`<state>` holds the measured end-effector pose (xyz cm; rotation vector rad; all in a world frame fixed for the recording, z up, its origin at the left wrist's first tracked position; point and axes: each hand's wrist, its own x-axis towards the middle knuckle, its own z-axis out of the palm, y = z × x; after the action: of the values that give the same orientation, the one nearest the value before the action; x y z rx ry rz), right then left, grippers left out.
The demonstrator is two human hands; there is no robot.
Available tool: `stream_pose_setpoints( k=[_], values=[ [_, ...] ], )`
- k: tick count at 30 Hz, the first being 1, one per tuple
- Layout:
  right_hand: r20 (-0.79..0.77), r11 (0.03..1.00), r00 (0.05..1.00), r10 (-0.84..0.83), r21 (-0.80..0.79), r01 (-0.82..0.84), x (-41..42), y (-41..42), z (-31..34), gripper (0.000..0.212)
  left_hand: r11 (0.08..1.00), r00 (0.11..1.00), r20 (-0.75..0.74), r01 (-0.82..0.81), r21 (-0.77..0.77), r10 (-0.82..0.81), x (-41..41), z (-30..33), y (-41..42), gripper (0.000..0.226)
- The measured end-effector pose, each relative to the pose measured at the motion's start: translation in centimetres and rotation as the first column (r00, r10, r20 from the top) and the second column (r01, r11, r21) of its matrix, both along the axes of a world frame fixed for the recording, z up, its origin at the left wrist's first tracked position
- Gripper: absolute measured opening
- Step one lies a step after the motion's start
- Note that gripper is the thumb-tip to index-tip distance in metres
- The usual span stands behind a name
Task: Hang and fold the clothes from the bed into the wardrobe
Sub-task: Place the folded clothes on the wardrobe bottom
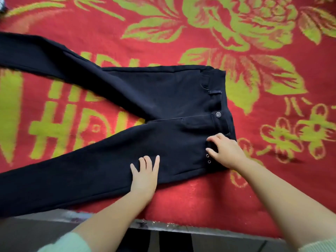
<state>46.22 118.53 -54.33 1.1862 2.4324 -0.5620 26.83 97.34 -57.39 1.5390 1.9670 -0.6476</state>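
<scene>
Head view looks down on a pair of black trousers (145,106) spread flat across a red blanket (181,39) with green flower patterns, the waistband toward 3 o'clock and the two legs splayed apart toward 9 and 10 o'clock. At about 6 o'clock the left hand (144,176) lies flat on the near trouser leg, palm down with fingers spread and gripping nothing. Toward 4 o'clock the right hand (225,151) rests on the near end of the waistband beside two small metal eyelets (208,158), fingers curled onto the cloth; whether they pinch it cannot be told.
</scene>
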Motion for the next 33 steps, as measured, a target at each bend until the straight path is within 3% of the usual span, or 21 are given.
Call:
stream_pose_setpoints(
  k=[2,3,5,8,10,13,15,19,21,23,25,28,31,33],
  values=[
    [-0.184,0.962,0.961,-0.205,0.143,0.233,-0.7,2.5,0.3,0.045,0.993,0.997,-0.001,0.08,0.083,-0.08,-1.2,-0.9,-0.2,0.086],
    [-0.264,0.916,0.904,-0.335,0.134,0.378,-1.1,4.1,0.3,0.049,0.985,0.994,-0.001,0.109,0.135,-0.11,-2.1,-1.2,-0.2,0.091],
    [-0.301,0.78,0.732,-0.611,-0.071,0.622,-2.5,7.6,0.2,0.066,0.958,0.99,-0.03,0.14,0.249,-0.137,-3.5,-1.1,0.1,0.097],
    [-0.238,0.582,0.532,-0.813,-0.338,0.739,-5.3,12.3,-0.6,0.079,0.959,0.99,-0.004,0.136,0.249,-0.139,-4.3,-0.8,1.2,0.112],
    [-0.227,0.58,0.535,-0.814,-0.359,0.731,-6.9,13.7,-1.4,0.055,0.97,0.992,0.036,0.109,0.217,-0.119,-3.9,-0.6,2.1,0.122],
    [-0.293,0.657,0.589,-0.753,-0.306,0.689,-6.9,13.6,-2.6,0.022,0.967,0.983,0.08,0.144,0.212,-0.164,-2.6,-0.4,3.3,0.121],
    [-0.357,0.641,0.541,-0.762,-0.29,0.711,-5.2,13.6,-2.1,0.021,0.956,0.97,0.101,0.195,0.218,-0.22,-1.7,0.0,4.3,0.115],
    [-0.422,0.585,0.498,-0.758,-0.099,0.805,3.2,16.4,-0.1,0.027,0.93,0.925,0.179,0.297,0.214,-0.336,2.0,1.4,8.3,0.106],
    [-0.378,0.549,0.484,-0.789,-0.081,0.832,8.2,18.3,0.2,0.035,0.908,0.877,0.265,0.339,0.248,-0.4,4.5,1.6,10.6,0.083],
    [-0.255,0.514,0.488,-0.835,-0.044,0.857,11.7,19.7,0.3,0.047,0.919,0.852,0.344,0.368,0.143,-0.395,6.5,0.9,12.2,0.071],
    [-0.16,0.553,0.561,-0.812,0.095,0.828,12.4,19.4,0.5,0.056,0.944,0.869,0.373,0.319,0.083,-0.326,7.1,1.0,12.8,0.07],
    [-0.272,0.77,0.788,-0.553,0.195,0.608,9.0,16.1,0.6,0.053,0.965,0.887,0.392,0.181,0.193,-0.244,5.3,1.4,11.7,0.069],
    [-0.414,0.947,0.867,-0.276,0.037,0.319,2.7,11.7,0.2,0.035,0.962,0.916,0.392,-0.027,0.273,-0.086,0.7,2.5,9.9,0.067],
    [-0.48,0.99,0.866,-0.142,-0.071,0.124,-1.7,8.7,0.1,0.028,0.946,0.94,0.34,-0.111,0.304,0.0,-3.0,3.3,8.6,0.054]
  ],
)
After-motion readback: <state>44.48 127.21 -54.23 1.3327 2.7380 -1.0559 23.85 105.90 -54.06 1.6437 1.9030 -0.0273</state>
